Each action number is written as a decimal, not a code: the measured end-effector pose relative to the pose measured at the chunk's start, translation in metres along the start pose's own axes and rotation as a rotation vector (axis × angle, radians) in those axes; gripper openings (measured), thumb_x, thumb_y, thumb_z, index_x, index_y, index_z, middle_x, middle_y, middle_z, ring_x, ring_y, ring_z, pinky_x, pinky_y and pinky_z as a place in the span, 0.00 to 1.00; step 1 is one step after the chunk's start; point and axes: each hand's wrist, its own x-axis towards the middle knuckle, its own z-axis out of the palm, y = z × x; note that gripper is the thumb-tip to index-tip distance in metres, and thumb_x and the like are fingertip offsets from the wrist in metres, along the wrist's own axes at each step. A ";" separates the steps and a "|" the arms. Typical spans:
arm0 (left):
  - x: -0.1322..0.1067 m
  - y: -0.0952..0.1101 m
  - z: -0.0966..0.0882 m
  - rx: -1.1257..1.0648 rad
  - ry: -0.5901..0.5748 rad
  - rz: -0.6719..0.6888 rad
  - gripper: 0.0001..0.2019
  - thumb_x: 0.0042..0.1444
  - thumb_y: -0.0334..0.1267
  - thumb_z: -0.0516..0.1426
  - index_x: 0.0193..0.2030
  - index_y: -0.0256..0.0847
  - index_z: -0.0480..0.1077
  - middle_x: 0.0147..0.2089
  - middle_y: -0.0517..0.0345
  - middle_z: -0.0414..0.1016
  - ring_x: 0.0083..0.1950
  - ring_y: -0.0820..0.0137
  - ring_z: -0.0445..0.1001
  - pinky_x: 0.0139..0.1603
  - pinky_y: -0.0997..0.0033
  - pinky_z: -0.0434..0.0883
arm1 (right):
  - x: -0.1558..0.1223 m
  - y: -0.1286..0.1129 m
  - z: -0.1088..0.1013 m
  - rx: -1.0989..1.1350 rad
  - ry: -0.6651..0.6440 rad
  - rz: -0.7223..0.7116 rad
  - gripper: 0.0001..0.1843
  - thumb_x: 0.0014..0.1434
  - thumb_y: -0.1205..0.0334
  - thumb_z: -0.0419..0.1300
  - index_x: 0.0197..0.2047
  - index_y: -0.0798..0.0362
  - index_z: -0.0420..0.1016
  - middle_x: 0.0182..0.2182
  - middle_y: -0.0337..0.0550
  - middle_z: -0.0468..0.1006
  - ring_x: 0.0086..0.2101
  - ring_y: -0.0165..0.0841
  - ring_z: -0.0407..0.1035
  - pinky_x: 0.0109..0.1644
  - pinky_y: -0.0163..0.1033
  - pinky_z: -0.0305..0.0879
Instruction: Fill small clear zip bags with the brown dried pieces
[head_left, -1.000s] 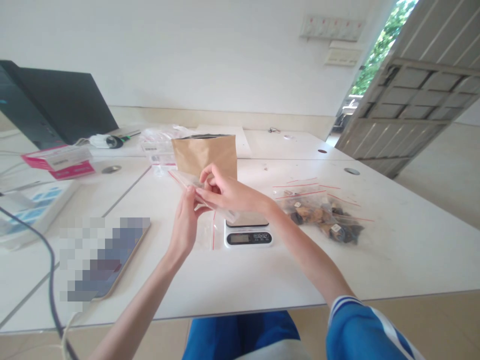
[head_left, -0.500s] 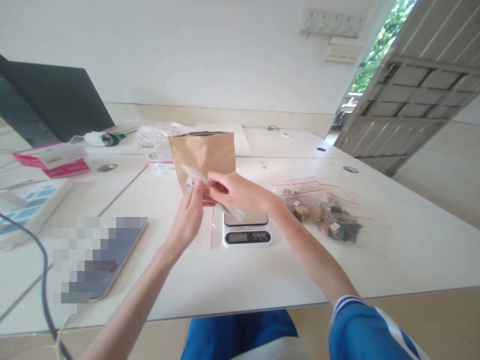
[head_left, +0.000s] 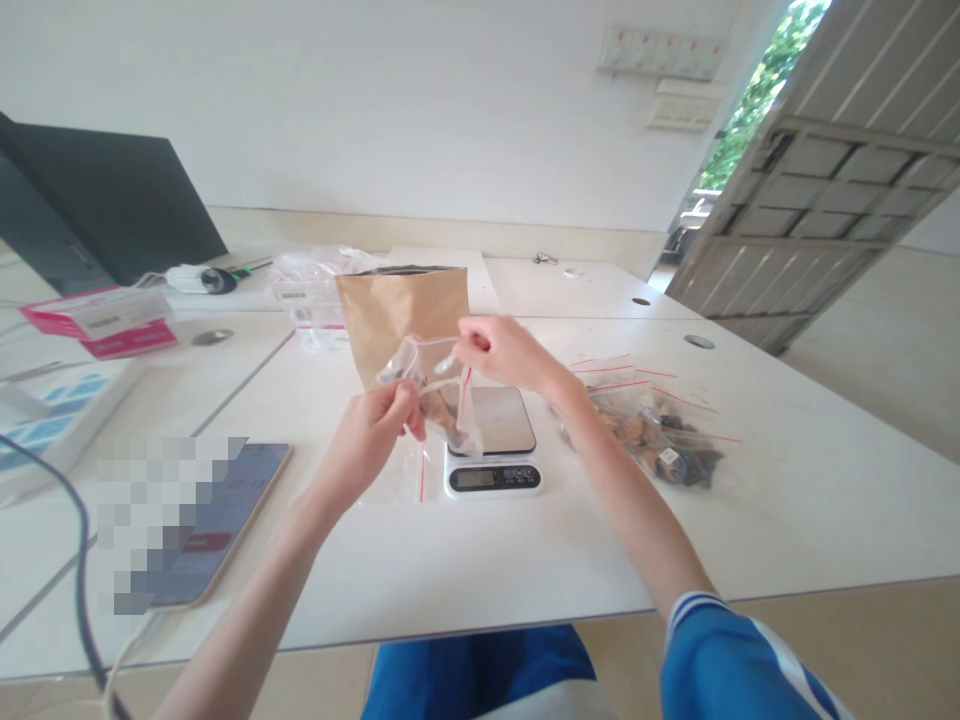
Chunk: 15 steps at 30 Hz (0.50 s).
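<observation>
The left hand (head_left: 379, 425) pinches the left side of a small clear zip bag (head_left: 448, 405) between thumb and fingers. The right hand (head_left: 506, 352) pinches the bag near its top right corner, with the fingers curled in. The bag hangs between the two hands, its top pulled wide, with some brown bits inside. It is in front of the tall brown paper pouch (head_left: 405, 305) and over the left part of the white digital scale (head_left: 510, 435), but I cannot tell if it touches the scale. A flat clear bag with a red line (head_left: 397, 482) lies just left of the scale on the white table (head_left: 600, 550). More zip bags, full of brown and dark bits (head_left: 637, 428), lie in a pile to the right
</observation>
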 end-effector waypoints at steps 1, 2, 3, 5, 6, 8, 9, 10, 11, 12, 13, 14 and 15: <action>-0.003 -0.001 -0.003 0.024 0.025 -0.018 0.22 0.57 0.48 0.46 0.15 0.42 0.63 0.18 0.58 0.68 0.24 0.70 0.65 0.28 0.71 0.62 | 0.001 0.005 -0.005 0.016 0.052 0.008 0.16 0.54 0.64 0.52 0.21 0.51 0.47 0.19 0.30 0.49 0.22 0.23 0.45 0.27 0.34 0.42; -0.006 -0.003 -0.005 0.025 0.049 -0.032 0.22 0.56 0.47 0.47 0.14 0.42 0.63 0.17 0.59 0.67 0.22 0.70 0.64 0.27 0.71 0.61 | 0.001 0.009 -0.010 0.043 0.070 0.004 0.16 0.54 0.65 0.52 0.21 0.51 0.46 0.19 0.30 0.47 0.22 0.23 0.44 0.27 0.34 0.42; -0.008 -0.006 -0.006 -0.006 0.075 -0.038 0.21 0.55 0.47 0.48 0.13 0.42 0.63 0.16 0.59 0.66 0.21 0.71 0.63 0.26 0.71 0.60 | 0.001 0.011 -0.013 0.079 0.058 -0.013 0.16 0.54 0.66 0.52 0.22 0.51 0.45 0.20 0.30 0.47 0.22 0.23 0.43 0.27 0.33 0.42; -0.011 -0.012 -0.003 -0.174 0.145 -0.011 0.20 0.53 0.45 0.49 0.13 0.42 0.60 0.16 0.59 0.65 0.22 0.70 0.64 0.26 0.71 0.61 | 0.001 0.012 -0.015 0.171 -0.015 -0.062 0.16 0.54 0.67 0.52 0.22 0.51 0.45 0.20 0.29 0.47 0.22 0.23 0.44 0.27 0.32 0.44; -0.011 -0.015 0.001 -0.305 0.202 0.019 0.20 0.52 0.45 0.49 0.12 0.42 0.60 0.17 0.58 0.64 0.23 0.70 0.65 0.26 0.71 0.63 | 0.000 0.011 -0.013 0.227 -0.051 -0.079 0.16 0.55 0.67 0.52 0.23 0.50 0.46 0.21 0.29 0.48 0.22 0.22 0.46 0.27 0.32 0.45; -0.008 -0.023 0.013 -0.595 0.325 0.061 0.20 0.53 0.49 0.48 0.15 0.42 0.61 0.19 0.58 0.65 0.26 0.69 0.67 0.27 0.71 0.66 | 0.001 0.007 -0.006 0.362 -0.097 -0.100 0.15 0.58 0.65 0.52 0.25 0.50 0.48 0.21 0.29 0.51 0.22 0.23 0.52 0.27 0.31 0.49; -0.006 -0.027 0.020 -0.730 0.397 0.046 0.21 0.53 0.52 0.47 0.17 0.42 0.62 0.21 0.59 0.66 0.27 0.68 0.68 0.26 0.71 0.67 | 0.002 0.005 -0.001 0.432 -0.103 -0.112 0.15 0.60 0.64 0.51 0.26 0.50 0.48 0.22 0.30 0.52 0.23 0.24 0.54 0.28 0.31 0.51; -0.004 -0.030 0.027 -0.840 0.437 0.005 0.21 0.54 0.55 0.47 0.20 0.42 0.65 0.23 0.59 0.67 0.30 0.68 0.69 0.28 0.71 0.68 | 0.003 0.004 0.005 0.496 -0.094 -0.129 0.14 0.61 0.63 0.50 0.26 0.50 0.48 0.22 0.30 0.52 0.23 0.24 0.55 0.28 0.31 0.52; -0.002 -0.034 0.034 -0.929 0.457 -0.052 0.22 0.54 0.57 0.47 0.23 0.42 0.66 0.26 0.59 0.69 0.33 0.67 0.71 0.30 0.71 0.70 | 0.005 0.003 0.011 0.547 -0.071 -0.150 0.14 0.63 0.61 0.49 0.27 0.50 0.49 0.22 0.30 0.52 0.24 0.24 0.55 0.29 0.31 0.53; 0.000 -0.036 0.040 -1.007 0.442 -0.113 0.21 0.53 0.58 0.48 0.27 0.42 0.68 0.30 0.58 0.72 0.36 0.66 0.73 0.33 0.70 0.71 | 0.007 0.002 0.017 0.584 -0.042 -0.170 0.14 0.64 0.60 0.48 0.27 0.49 0.49 0.23 0.30 0.52 0.24 0.25 0.55 0.30 0.31 0.54; 0.002 -0.038 0.045 -1.078 0.385 -0.165 0.21 0.54 0.58 0.49 0.31 0.42 0.70 0.33 0.56 0.74 0.40 0.64 0.74 0.37 0.68 0.71 | 0.009 0.003 0.023 0.609 -0.014 -0.184 0.14 0.64 0.60 0.47 0.27 0.50 0.49 0.23 0.31 0.52 0.25 0.25 0.54 0.30 0.31 0.54; 0.003 -0.039 0.050 -1.143 0.312 -0.204 0.21 0.54 0.58 0.49 0.35 0.43 0.72 0.37 0.55 0.76 0.43 0.63 0.74 0.40 0.66 0.72 | 0.011 0.004 0.029 0.621 0.010 -0.189 0.14 0.65 0.59 0.47 0.27 0.50 0.49 0.24 0.31 0.52 0.25 0.25 0.53 0.30 0.31 0.53; 0.005 -0.040 0.054 -1.193 0.243 -0.221 0.22 0.54 0.59 0.49 0.39 0.43 0.73 0.40 0.54 0.77 0.46 0.61 0.75 0.42 0.63 0.72 | 0.013 0.005 0.034 0.621 0.025 -0.188 0.14 0.65 0.59 0.46 0.27 0.50 0.49 0.24 0.31 0.52 0.25 0.25 0.52 0.30 0.31 0.53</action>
